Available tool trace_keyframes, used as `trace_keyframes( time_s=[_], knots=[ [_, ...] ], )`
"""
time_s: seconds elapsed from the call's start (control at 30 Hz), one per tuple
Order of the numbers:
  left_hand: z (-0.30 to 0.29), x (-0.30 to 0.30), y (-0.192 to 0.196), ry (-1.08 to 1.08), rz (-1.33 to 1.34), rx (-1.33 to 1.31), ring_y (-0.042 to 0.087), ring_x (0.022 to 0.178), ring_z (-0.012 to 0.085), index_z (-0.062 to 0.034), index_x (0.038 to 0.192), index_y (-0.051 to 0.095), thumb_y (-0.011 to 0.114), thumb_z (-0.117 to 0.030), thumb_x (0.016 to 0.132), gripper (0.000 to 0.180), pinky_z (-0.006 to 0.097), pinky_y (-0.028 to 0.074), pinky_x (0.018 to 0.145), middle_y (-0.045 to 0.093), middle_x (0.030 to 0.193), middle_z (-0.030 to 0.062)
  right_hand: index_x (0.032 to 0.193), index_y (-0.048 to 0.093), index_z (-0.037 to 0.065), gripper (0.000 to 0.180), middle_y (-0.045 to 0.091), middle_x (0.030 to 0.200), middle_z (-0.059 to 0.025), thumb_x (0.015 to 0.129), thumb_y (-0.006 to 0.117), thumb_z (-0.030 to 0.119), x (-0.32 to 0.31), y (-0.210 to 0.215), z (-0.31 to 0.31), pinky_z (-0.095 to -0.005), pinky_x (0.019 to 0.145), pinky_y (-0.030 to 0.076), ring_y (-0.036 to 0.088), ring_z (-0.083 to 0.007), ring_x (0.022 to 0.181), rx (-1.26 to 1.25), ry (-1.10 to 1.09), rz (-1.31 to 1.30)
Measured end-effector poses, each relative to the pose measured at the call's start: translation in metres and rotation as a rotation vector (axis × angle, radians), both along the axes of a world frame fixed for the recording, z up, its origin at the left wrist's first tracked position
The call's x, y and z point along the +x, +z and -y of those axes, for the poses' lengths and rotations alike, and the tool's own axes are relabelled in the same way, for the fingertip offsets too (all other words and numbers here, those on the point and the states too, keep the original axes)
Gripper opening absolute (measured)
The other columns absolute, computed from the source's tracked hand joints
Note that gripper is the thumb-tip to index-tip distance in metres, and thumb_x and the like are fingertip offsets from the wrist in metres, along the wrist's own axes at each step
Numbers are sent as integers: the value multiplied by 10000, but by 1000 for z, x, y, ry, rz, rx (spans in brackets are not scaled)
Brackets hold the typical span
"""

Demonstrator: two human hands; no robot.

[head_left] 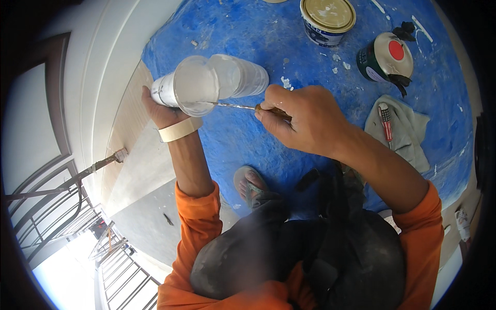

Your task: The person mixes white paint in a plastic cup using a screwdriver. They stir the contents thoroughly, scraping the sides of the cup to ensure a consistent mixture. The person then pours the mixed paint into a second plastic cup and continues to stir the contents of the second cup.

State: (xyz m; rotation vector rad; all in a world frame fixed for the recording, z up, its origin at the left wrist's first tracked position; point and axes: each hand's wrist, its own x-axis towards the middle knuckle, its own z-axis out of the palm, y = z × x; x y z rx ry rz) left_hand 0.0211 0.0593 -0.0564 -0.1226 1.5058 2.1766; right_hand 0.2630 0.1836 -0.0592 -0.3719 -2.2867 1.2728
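I note my left hand [157,106] clamped around a tilted clear plastic bottle [206,82], mouth turned toward my right hand [305,121], whose fingers pinch a thin brown-handled brush [243,107] entering it.

A clear, glossy plastic bottle [206,82] cut open at one end, a thin shiny metal tool [235,106], a matt blue plastic tarp [248,144] (flecked with white paint), a soft grey cloth [408,129] at right, and far off a tin [327,20] with a dull gold metal lid.
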Motion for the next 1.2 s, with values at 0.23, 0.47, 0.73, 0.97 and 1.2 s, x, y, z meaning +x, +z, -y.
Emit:
trace_keyframes(
  time_s=[0.23,0.47,0.73,0.97,1.2],
  knots=[
    [-2,6,4,-23,1,13,647,1026,342,14,1190,487,354,-483,978,556,517,561,875,625,1094,205,905,570,102,142,622,595,-116,863,652,209,3,-11,-7,-463,485,482,641,-341,563,43,-9,13],
    [-6,14,18,28,25,10,641,1052,345,13,1207,454,343,-470,988,542,523,561,888,601,1130,211,878,557,107,147,622,599,-96,872,654,217,4,-22,-6,-439,474,479,640,-316,552,100,-15,0],
    [-2,11,15,45,-16,33,643,1064,329,4,1189,447,370,-426,1004,475,499,561,930,600,1105,185,869,560,114,145,635,628,-73,872,662,217,2,-29,-17,-416,471,479,639,-291,546,167,-54,-40],
    [-8,14,24,89,-42,5,633,1089,327,8,1202,432,396,-433,1001,486,495,550,949,592,1121,181,835,592,90,152,653,663,-64,846,716,177,5,-30,-28,-345,469,462,632,-230,535,213,-78,-88],
    [-9,11,19,106,-143,15,599,1149,372,23,1284,395,412,-461,994,564,552,517,983,554,1222,226,904,619,104,152,670,717,-83,838,706,211,8,-23,-34,-397,514,493,655,-278,595,198,-127,-138]
  ],
)
